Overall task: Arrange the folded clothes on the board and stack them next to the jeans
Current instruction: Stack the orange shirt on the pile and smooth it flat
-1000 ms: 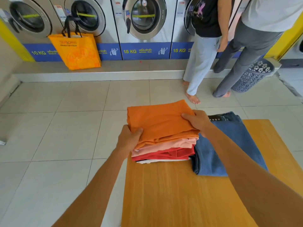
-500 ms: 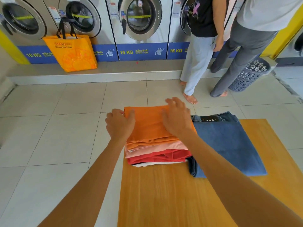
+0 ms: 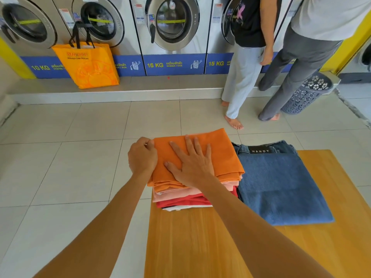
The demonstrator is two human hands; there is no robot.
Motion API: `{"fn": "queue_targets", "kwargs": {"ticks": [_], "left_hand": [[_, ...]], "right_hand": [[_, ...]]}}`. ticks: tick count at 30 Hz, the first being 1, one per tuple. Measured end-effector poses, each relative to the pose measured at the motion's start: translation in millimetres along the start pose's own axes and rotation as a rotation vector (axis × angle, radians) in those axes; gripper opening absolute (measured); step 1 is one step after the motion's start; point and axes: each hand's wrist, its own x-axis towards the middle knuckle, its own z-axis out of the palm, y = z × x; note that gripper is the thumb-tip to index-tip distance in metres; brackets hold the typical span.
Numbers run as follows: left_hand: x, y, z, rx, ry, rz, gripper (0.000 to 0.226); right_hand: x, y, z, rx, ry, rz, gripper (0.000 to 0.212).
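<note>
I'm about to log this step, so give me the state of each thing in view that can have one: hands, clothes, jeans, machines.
left hand: curled, gripping the stack's left edge
right hand: flat, fingers spread, pressing on top
clothes stack: folded, piled on the board, touching the jeans
jeans: folded flat on the board
middle washer door: shut
orange bag: upright on the ledge
laundry basket: tilted

- Stack of folded clothes (image 3: 192,197) on board (image 3: 200,243), far-left corner.
- Jeans (image 3: 281,187) just right of stack, touching.
- Right hand (image 3: 190,165) flat on stack; left hand (image 3: 142,157) at its left edge.
- Washers (image 3: 172,27) far behind.
</note>
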Motion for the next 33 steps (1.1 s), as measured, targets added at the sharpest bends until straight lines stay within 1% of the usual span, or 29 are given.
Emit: {"fn": "queue_targets", "kwargs": {"ticks": [1, 2, 3, 4, 6, 7, 8, 9, 10, 11, 13, 15, 16, 17, 18, 19, 21, 22, 23, 25, 26, 28, 31, 32, 33], "left_hand": [[0.9, 5.1, -0.4, -0.034, 0.024, -0.007, 0.015], [3.0, 8.4, -0.5, -0.071, 0.027, -0.049, 0.014], [7.0, 8.9, 0.6, -0.117, 0.013, -0.139, 0.014], [12.2, 5.9, 2.4, -0.201, -0.020, -0.287, 0.016], [15.7, -1.4, 0.7, -0.487, -0.133, -0.656, 0.015], [13.2, -4.7, -1.5, -0.573, -0.174, -0.772, 0.013], [9.1, -6.8, -2.7, -0.576, -0.189, -0.807, 0.012], [4.2, -7.0, -1.8, -0.505, -0.189, -0.759, 0.015], [-2.1, -4.3, -0.2, -0.386, -0.172, -0.643, 0.019], [-8.6, -1.0, 1.4, -0.244, -0.123, -0.482, 0.020], [-18.5, 9.3, -1.6, -0.028, -0.008, -0.126, 0.015], [-22.1, 25.4, -4.7, 0.073, 0.094, 0.173, 0.028], [-22.3, 36.3, -3.6, 0.073, 0.080, 0.285, 0.033], [-24.4, 48.2, -1.1, 0.048, 0.026, 0.384, 0.034], [-28.3, 58.8, 3.3, 0.007, -0.059, 0.446, 0.033], [-32.9, 65.3, 8.9, -0.049, -0.162, 0.457, 0.032], [-39.7, 65.4, 17.2, -0.116, -0.370, 0.380, 0.038], [-41.5, 57.6, 21.6, -0.082, -0.432, 0.349, 0.044], [-43.5, 47.2, 25.1, 0.022, -0.453, 0.357, 0.050], [-44.9, 26.4, 31.3, 0.279, -0.406, 0.457, 0.059], [-44.6, 20.8, 32.6, 0.336, -0.376, 0.478, 0.063], [-45.3, 18.6, 34.4, 0.392, -0.331, 0.462, 0.069], [-53.7, 17.7, 35.1, 0.433, -0.294, 0.379, 0.074], [-56.9, 17.4, 34.8, 0.446, -0.288, 0.353, 0.075], [-60.1, 17.5, 34.5, 0.461, -0.289, 0.335, 0.077]], "right_hand": [[0.0, 0.3, 0.0, 0.005, 0.003, 0.000, 0.077], [-0.1, 0.8, -0.3, 0.008, 0.008, 0.000, 0.078], [-0.2, 1.5, -0.9, 0.012, 0.012, 0.003, 0.078], [-0.3, 2.0, -1.5, 0.018, 0.018, 0.008, 0.080], [-1.0, 2.3, -2.7, 0.036, 0.030, 0.022, 0.083], [-1.5, 1.6, -3.1, 0.040, 0.030, 0.024, 0.084], [-2.3, 0.6, -2.8, 0.040, 0.028, 0.022, 0.085], [-3.2, 0.0, -2.1, 0.038, 0.028, 0.019, 0.085], [-4.2, -0.2, -1.7, 0.035, 0.029, 0.019, 0.086], [-5.0, -0.2, -1.7, 0.032, 0.028, 0.019, 0.086], [-6.4, -0.8, -1.7, 0.020, 0.016, 0.018, 0.086], [-7.9, -1.6, -2.6, 0.004, 0.005, 0.009, 0.086], [-8.4, -1.1, -3.9, -0.005, 0.000, -0.006, 0.084], [-9.2, 0.0, -5.3, -0.014, -0.014, -0.029, 0.080], [-9.8, 1.9, -6.5, -0.024, -0.035, -0.060, 0.076], [-10.9, 4.6, -7.4, -0.033, -0.056, -0.094, 0.073], [-13.4, 14.6, -10.5, -0.045, -0.079, -0.132, 0.071], [-14.8, 23.1, -13.3, -0.048, -0.078, -0.119, 0.070], [-15.6, 34.2, -16.0, -0.054, -0.070, -0.085, 0.069], [-16.0, 61.1, -20.7, -0.058, -0.067, 0.026, 0.069], [-16.5, 74.4, -22.6, -0.040, -0.079, 0.093, 0.069], [-18.4, 96.9, -26.4, 0.072, -0.119, 0.244, 0.068], [-23.3, 116.0, -34.4, 0.317, -0.213, 0.490, 0.063], [-24.7, 117.3, -37.5, 0.318, -0.219, 0.533, 0.062], [-24.7, 116.1, -40.0, 0.264, -0.179, 0.542, 0.060]]}}
